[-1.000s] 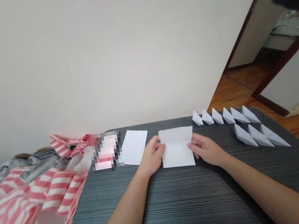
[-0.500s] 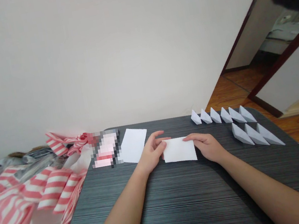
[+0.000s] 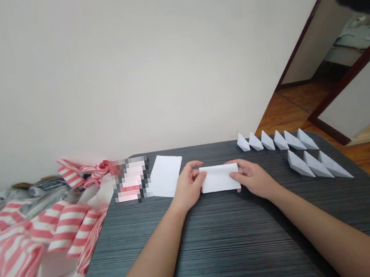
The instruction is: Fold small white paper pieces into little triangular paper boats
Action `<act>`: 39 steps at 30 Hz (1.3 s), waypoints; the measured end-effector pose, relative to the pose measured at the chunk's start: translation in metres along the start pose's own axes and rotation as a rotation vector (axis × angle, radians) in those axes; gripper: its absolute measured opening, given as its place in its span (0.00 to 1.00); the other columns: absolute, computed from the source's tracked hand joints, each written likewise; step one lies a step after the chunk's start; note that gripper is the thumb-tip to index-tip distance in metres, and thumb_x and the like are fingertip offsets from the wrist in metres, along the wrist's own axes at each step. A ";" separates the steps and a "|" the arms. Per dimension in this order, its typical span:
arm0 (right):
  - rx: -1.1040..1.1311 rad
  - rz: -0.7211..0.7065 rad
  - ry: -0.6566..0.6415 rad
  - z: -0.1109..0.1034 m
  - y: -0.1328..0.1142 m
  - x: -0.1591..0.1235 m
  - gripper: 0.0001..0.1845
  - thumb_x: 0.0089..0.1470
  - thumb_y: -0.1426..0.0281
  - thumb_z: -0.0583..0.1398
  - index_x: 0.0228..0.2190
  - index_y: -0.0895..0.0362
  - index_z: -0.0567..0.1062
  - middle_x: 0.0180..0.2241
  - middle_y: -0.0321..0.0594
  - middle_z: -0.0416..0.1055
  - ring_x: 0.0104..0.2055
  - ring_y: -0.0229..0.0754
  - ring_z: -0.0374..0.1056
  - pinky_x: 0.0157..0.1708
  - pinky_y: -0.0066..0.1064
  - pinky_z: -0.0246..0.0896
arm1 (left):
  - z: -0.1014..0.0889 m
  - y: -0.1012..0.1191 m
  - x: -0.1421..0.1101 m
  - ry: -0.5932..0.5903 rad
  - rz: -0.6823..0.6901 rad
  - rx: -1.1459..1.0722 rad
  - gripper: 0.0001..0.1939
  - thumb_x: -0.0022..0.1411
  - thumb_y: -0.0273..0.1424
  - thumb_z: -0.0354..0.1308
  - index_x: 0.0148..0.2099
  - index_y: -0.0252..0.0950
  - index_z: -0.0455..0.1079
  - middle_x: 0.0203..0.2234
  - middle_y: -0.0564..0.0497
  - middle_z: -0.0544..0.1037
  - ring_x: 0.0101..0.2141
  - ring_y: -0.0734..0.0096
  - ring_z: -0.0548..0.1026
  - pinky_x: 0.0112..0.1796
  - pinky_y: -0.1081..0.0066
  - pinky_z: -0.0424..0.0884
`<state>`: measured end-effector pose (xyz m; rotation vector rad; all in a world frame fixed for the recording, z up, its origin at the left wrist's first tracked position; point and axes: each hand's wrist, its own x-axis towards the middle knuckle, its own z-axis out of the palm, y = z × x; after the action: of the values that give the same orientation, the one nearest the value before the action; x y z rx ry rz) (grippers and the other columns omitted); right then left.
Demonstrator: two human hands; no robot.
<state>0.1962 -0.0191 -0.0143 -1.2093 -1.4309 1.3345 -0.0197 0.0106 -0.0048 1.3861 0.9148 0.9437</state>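
My left fingers [image 3: 195, 178] and right fingers [image 3: 238, 178] are curled closed, pinching either end of a folded white paper [image 3: 219, 177] that lies on the dark striped worktop [image 3: 206, 259] between my hands. If my grip slackens or skews, the fold could spring open or crease crooked, and a wide sweep could knock the flat white sheet [image 3: 166, 175] or folded paper boats [image 3: 267, 141].

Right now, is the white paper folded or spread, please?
Folded: the white paper forms a narrow band between left hand and right hand.
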 end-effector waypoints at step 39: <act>-0.106 -0.092 0.070 -0.006 -0.001 0.000 0.17 0.54 0.63 0.56 0.44 0.57 0.69 0.37 0.43 0.74 0.35 0.42 0.69 0.33 0.32 0.64 | 0.002 0.004 -0.008 -0.073 -0.022 0.386 0.16 0.61 0.41 0.46 0.30 0.35 0.66 0.13 0.56 0.66 0.17 0.75 0.64 0.21 0.75 0.57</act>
<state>0.2018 -0.0183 -0.0129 -1.2312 -1.5041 1.1555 -0.0211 0.0027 -0.0009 1.7195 1.0929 0.7172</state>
